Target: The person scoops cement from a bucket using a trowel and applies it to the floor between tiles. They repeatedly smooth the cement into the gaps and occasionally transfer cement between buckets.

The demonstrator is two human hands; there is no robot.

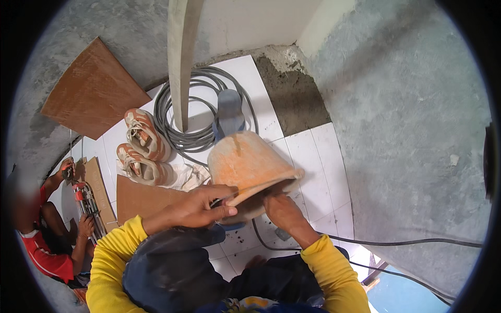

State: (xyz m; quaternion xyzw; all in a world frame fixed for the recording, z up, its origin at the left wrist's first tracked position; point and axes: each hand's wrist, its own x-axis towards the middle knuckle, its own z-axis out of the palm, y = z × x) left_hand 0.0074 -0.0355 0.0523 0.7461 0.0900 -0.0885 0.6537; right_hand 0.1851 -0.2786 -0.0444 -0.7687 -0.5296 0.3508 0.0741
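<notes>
An orange, mortar-stained bucket (245, 159) is tipped on its side before me, its mouth turned down toward my lap. My left hand (201, 207) is closed on the near left part of its rim, thumb along the edge. On the right, my right hand (286, 215) reaches into the bucket's mouth. Its fingers are hidden by the rim and shadow, so whether they hold anything does not show. Just beyond the bucket, a blue-grey flip-flop (229, 110) lies on the floor.
Coiled black cable (193, 138) surrounds the foot of a pale post (180, 62). Left are worn sneakers (143, 138) and a brown tile (96, 91). A co-worker in a red shirt (55, 261) handles a tile cutter (86, 203). Wet mortar (297, 99) fills an untiled patch; another cable (407, 243) runs right.
</notes>
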